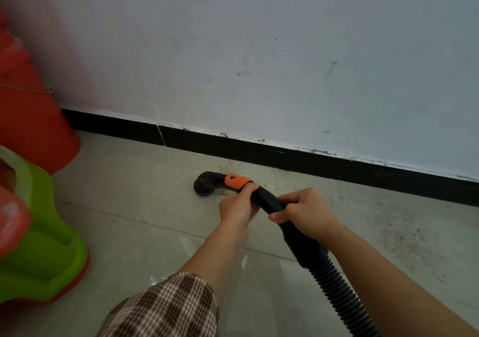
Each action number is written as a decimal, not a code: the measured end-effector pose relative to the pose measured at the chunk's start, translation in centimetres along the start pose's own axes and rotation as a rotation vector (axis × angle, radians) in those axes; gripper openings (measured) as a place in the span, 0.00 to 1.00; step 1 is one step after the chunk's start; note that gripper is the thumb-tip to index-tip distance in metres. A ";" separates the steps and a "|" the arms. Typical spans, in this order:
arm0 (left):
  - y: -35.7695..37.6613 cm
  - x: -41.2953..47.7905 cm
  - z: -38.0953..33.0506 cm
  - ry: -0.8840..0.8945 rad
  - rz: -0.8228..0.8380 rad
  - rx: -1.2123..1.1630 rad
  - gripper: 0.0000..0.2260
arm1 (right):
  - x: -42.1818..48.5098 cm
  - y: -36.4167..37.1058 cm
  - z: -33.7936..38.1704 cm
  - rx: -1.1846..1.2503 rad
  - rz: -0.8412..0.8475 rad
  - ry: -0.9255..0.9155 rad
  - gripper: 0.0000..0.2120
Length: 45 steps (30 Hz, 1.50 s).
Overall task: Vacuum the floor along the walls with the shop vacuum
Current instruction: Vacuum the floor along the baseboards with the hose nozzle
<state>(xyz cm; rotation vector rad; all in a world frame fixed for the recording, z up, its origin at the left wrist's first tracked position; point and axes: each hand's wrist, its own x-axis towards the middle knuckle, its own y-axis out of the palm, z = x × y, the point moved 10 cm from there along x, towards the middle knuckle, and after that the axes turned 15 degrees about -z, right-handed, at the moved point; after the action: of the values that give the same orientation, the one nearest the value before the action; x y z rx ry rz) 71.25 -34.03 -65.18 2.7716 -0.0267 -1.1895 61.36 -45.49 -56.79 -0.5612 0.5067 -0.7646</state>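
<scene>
I see two hands, left hand [238,208] and right hand [303,212], each wrapped tight around one black hose [267,200], its single nozzle [206,185] on the floor [145,222] near the baseboard [285,159].

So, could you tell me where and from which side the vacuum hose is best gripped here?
Grip the smooth rigid tube just behind the orange collar, from above, on the side away from the wall. It slopes down to the nozzle, so it likely steers well; the ribbed hose behind would probably flex.
</scene>
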 end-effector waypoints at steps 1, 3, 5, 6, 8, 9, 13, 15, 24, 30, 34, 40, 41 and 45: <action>0.1 -0.1 0.1 -0.008 0.002 -0.002 0.13 | 0.0 -0.2 0.0 0.000 -0.003 0.000 0.08; 0.4 -0.4 0.4 -0.026 0.003 -0.008 0.13 | -0.1 -0.6 -0.1 -0.002 -0.001 0.005 0.08; 0.6 -0.7 0.6 -0.037 -0.001 -0.014 0.13 | -0.1 -0.9 -0.2 -0.007 0.008 0.013 0.08; 0.8 -0.8 0.7 -0.041 -0.002 -0.017 0.14 | -0.2 -1.1 -0.2 -0.009 0.012 0.016 0.08; 1.0 -1.0 0.9 -0.047 -0.001 -0.017 0.14 | -0.3 -1.4 -0.3 -0.010 0.013 0.018 0.08; 1.0 -1.1 1.1 -0.049 -0.002 -0.011 0.14 | -0.4 -1.6 -0.4 -0.008 0.014 0.021 0.08; 1.2 -1.4 1.7 -0.058 -0.010 0.017 0.14 | -0.8 -2.3 -0.7 -0.002 0.018 0.034 0.09; 1.5 -1.7 1.9 -0.065 -0.004 0.024 0.16 | -1.0 -2.7 -0.8 -0.006 0.016 0.031 0.09; 2.7 -2.7 2.8 -0.084 0.044 0.026 0.17 | -1.4 -4.2 -1.6 0.000 0.002 0.050 0.09; 3.6 -3.4 3.3 -0.086 0.070 0.043 0.15 | -1.6 -5.2 -2.1 -0.011 -0.012 0.058 0.08; 4.2 -4.0 3.8 -0.082 0.084 0.047 0.14 | -1.8 -6.1 -2.8 0.001 -0.022 0.077 0.08; 5.4 -4.9 4.7 -0.091 0.113 0.069 0.15 | -2.0 -7.5 -3.7 -0.006 -0.050 0.074 0.07; 5.5 -5.1 4.8 -0.090 0.115 0.076 0.15 | -2.0 -7.7 -3.8 -0.007 -0.055 0.073 0.07; 6.1 -5.6 5.3 -0.093 0.125 0.091 0.16 | -2.2 -8.5 -4.3 -0.006 -0.061 0.080 0.08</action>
<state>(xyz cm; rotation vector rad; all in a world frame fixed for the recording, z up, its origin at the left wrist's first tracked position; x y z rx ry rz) 63.74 -40.27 -64.04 2.7414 -0.2646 -1.3143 53.17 -50.06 -54.12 -0.5550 0.5680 -0.8466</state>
